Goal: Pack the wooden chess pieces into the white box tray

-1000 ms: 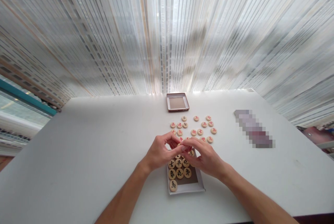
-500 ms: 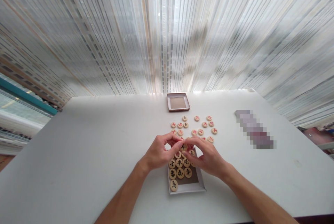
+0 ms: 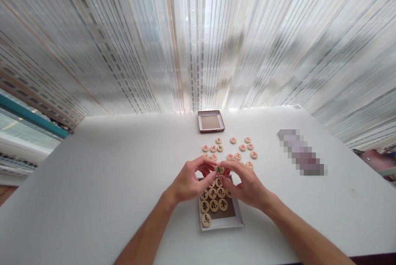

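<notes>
Between the fingertips of both hands, over the far edge of an open box, is a round wooden xiangqi piece (image 3: 219, 170) with a black character. My left hand (image 3: 189, 179) grips it from the left, thumb and fingers pinched. From the right, my right hand (image 3: 246, 181) closes on the same piece. Below them the shallow box (image 3: 228, 222) contains several black-marked pieces lying face up in rows, among them one piece (image 3: 206, 219) in the near left corner. My fingers hide part of the box's far row.
Beyond my hands, several loose pieces lie on the white table (image 3: 123, 166), mostly red-marked, such as one piece (image 3: 233, 140). A box lid (image 3: 211, 121) rests farther back. A pixelated object (image 3: 301, 153) lies at the right. Hanging strips (image 3: 192, 42) line the table's far edge.
The held piece has turned between my fingertips, so its character now sits at a different angle, and it has risen slightly. Both hands stay in nearly the same place.
</notes>
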Demonstrator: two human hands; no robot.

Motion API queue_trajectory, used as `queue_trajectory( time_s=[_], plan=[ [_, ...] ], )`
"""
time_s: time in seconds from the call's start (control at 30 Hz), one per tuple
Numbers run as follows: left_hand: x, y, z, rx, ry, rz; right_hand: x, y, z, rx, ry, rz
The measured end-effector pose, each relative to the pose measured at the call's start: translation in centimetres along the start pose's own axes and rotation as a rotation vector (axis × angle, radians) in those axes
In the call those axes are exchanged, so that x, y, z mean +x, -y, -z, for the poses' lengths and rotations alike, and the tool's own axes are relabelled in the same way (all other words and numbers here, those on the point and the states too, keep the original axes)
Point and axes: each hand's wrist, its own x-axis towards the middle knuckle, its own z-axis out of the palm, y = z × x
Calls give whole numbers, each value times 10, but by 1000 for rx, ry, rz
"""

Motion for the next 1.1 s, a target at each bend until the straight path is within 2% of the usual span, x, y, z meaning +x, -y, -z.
queue_trajectory(
  time_s=[0.27,0.47,0.67,0.77,0.9,1.1],
  plan=[
    [1,-1,-1,-26,-13,-1,2,3,-1,78,-8,-70],
    [2,1,-1,-34,-32,-8,0,3,-2,242,-1,-163],
    [2,0,13,145,-50,48,1,4,1,352,-34,-274],
    [0,1,22,278,-15,105,3,5,3,411,-58,-311],
    [-3,6,32,399,89,232,4,4,4,463,-87,-360],
    [-6,13,37,406,159,340,5,2,3,465,-110,-391]
  ],
)
